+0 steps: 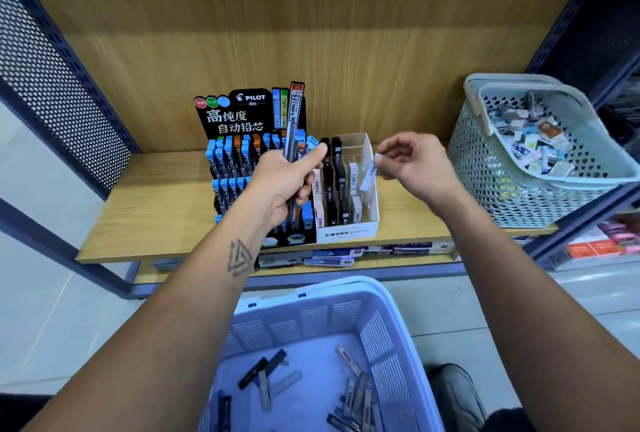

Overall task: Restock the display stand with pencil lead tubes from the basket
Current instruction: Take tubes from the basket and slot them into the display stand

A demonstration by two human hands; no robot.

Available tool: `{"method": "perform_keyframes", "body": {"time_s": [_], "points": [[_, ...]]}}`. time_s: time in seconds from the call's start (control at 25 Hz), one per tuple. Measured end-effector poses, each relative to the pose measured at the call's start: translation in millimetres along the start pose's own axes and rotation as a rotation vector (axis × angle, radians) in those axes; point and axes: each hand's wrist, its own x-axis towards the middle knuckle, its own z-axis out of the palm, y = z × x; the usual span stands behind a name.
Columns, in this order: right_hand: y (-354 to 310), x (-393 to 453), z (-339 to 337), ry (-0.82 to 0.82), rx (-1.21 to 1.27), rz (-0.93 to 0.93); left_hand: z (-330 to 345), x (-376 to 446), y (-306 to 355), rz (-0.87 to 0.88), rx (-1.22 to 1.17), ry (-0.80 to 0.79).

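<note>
The left hand is wrapped around a bundle of pencil lead tubes, fingers curled tight, the tubes standing upright and sticking well above the fist, right in front of the black Pilot display stand. Over on the right, the right hand pinches a single white-labelled lead tube between thumb and fingertips, hanging down over the clear Mono box. Down near the camera, the lavender basket holds more loose tubes. A grey-green basket sits far right on the wooden shelf.
</note>
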Motion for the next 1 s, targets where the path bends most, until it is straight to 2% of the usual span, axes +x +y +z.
{"method": "perform_keyframes", "body": {"time_s": [0.28, 0.64, 0.72, 0.84, 1.0], "points": [[23, 9, 5, 0.086, -0.251, 0.012, -1, -1, -14, -0.07, -0.044, -0.086], [44, 1, 26, -0.105, -0.67, -0.099, 4, -1, -20, -0.052, -0.038, -0.134], [50, -7, 35, -0.09, -0.768, -0.152, 4, -1, -20, -0.049, -0.039, -0.137], [50, -10, 37, -0.008, -0.767, -0.163, 3, -3, -21, -0.05, -0.032, -0.141], [53, -7, 34, -0.011, -0.794, -0.132, 4, -4, -23, -0.06, -0.008, -0.15]]}}
